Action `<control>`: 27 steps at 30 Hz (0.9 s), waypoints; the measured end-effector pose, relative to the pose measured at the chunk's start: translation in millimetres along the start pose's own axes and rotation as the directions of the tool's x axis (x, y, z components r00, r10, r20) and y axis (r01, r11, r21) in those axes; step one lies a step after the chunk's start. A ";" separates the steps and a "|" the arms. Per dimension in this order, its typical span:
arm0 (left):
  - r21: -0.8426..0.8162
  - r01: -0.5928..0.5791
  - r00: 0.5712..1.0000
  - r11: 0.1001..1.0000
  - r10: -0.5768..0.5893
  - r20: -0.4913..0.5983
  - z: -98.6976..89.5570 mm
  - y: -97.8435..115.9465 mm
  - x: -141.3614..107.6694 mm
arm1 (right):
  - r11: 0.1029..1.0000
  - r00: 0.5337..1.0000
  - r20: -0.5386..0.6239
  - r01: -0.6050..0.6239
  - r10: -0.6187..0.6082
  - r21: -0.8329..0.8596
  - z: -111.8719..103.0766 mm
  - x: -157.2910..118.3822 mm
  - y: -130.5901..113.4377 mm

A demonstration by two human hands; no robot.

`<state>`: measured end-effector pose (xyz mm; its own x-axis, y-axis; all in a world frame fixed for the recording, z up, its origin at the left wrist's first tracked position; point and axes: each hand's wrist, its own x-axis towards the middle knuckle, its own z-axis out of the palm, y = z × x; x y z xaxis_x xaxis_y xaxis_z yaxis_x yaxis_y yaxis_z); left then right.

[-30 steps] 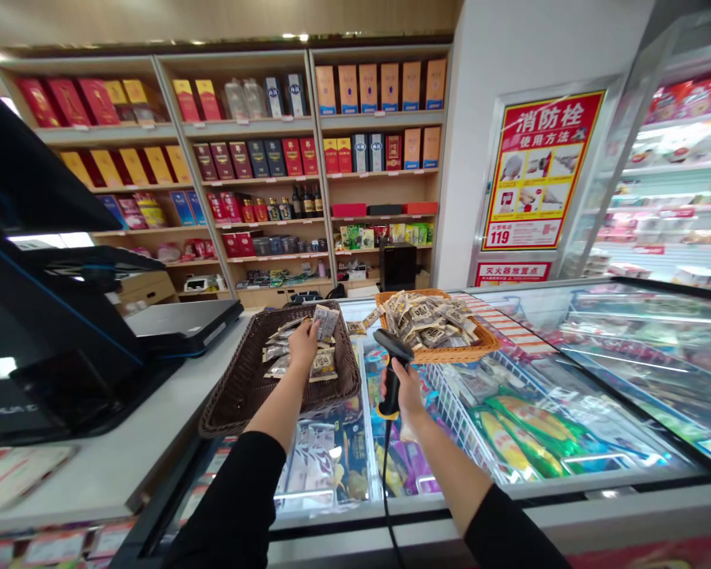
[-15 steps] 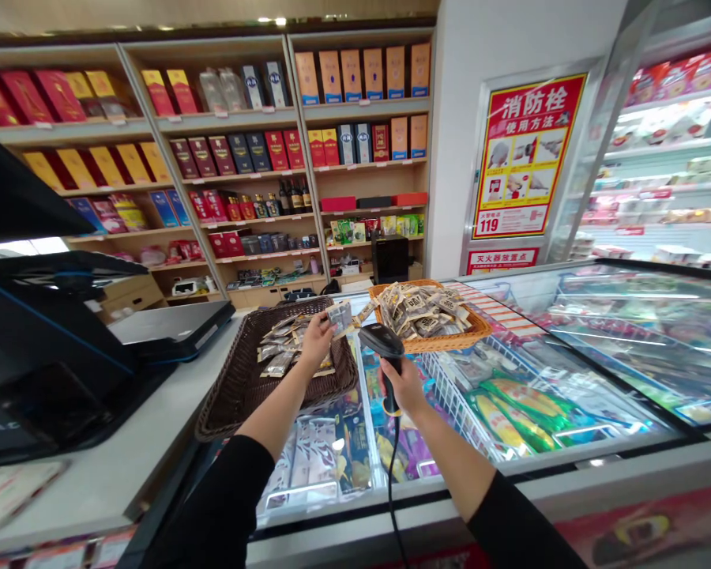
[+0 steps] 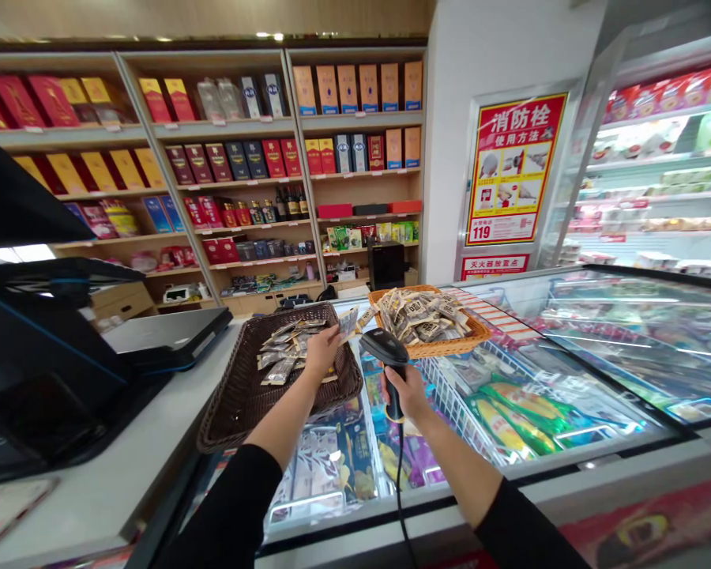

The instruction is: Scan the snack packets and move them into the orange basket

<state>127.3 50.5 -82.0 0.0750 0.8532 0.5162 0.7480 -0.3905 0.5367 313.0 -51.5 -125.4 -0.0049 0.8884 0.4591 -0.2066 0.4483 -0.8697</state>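
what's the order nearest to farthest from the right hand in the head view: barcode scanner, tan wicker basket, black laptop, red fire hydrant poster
1. Barcode scanner: gripped in the right hand.
2. Tan wicker basket: just ahead, on the freezer.
3. Black laptop: off to the left, on the counter.
4. Red fire hydrant poster: farthest, on the wall beyond the freezer.

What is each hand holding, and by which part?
Right hand: a corded barcode scanner, by its grip. Left hand: a snack sachet, pinched at its lower end.
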 end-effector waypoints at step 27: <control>0.171 -0.600 0.790 0.781 0.547 0.276 64.0 146.9 86.0 | 0.986 0.758 -0.652 0.115 -0.006 0.125 -129.9 35.7 6.3</control>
<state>285.8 88.6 -1.5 0.6504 0.5561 0.5175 0.6522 -0.7581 -0.0050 438.7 -4.2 -138.0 0.6356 0.7354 0.2347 -0.3262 0.5315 -0.7818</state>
